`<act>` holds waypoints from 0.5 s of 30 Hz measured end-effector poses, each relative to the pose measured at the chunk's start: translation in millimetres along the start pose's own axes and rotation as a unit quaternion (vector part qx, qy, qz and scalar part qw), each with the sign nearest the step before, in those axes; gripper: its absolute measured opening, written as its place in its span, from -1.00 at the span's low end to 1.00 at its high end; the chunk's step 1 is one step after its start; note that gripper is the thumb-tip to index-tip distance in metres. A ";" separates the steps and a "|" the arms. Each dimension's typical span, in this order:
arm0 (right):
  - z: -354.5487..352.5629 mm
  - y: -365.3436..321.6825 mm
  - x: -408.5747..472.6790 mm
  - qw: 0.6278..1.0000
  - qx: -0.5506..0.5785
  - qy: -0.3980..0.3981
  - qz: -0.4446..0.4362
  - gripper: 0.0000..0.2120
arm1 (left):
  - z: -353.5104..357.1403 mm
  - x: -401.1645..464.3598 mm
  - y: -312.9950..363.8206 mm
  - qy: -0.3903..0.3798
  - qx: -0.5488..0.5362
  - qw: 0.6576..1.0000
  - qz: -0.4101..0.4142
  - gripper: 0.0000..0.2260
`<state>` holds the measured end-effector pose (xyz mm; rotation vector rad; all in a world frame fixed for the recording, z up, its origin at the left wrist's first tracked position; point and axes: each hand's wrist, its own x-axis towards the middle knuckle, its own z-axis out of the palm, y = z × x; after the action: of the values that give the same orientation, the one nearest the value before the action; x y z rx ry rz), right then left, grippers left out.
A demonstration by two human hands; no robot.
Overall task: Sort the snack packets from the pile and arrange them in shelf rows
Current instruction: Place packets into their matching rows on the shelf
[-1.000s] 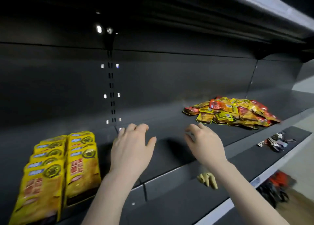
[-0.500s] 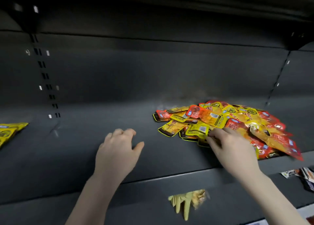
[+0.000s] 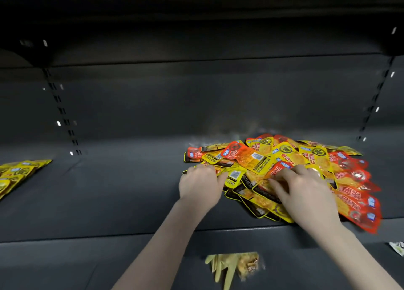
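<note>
A loose pile of yellow and red snack packets point(image 3: 306, 158) lies on the dark shelf point(image 3: 120, 191), right of centre. My left hand point(image 3: 200, 187) is at the pile's left edge; its fingers curl down over a yellow packet point(image 3: 234, 176) with the thumb alongside, and the fingertips are hidden. My right hand point(image 3: 306, 193) rests on top of the pile's front, fingers spread over red and yellow packets. Sorted yellow packets point(image 3: 19, 173) lie in rows at the shelf's far left.
The shelf's front lip point(image 3: 87, 238) runs across below my wrists. On the lower shelf lies a pair of yellowish gloves point(image 3: 231, 268), and a pale packet point(image 3: 397, 248) shows at the right edge. Slotted uprights point(image 3: 63, 112) stand on the back wall.
The view has swung right and closer to the pile. Both hands moved from the bare shelf onto the pile, the left arriving at its left edge, the right sliding further onto it.
</note>
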<state>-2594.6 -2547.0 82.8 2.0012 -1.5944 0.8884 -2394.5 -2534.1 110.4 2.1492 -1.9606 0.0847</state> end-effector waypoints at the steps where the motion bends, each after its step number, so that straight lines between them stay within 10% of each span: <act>1: 1.2 0.1 0.9 1.000 -0.004 -0.002 -0.001 -0.79 | 1.7 3.9 6.7 -0.007 0.004 1.000 -0.001 -0.51; 15: 8.2 2.2 27.9 0.986 -0.053 -0.149 0.043 -0.49 | 8.9 27.0 17.9 -0.090 -0.153 0.981 -0.074 -0.46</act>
<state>-2591.3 -2572.4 96.7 2.0768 -1.8586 0.5376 -2410.5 -2563.6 109.4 2.1468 -1.7560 -0.4226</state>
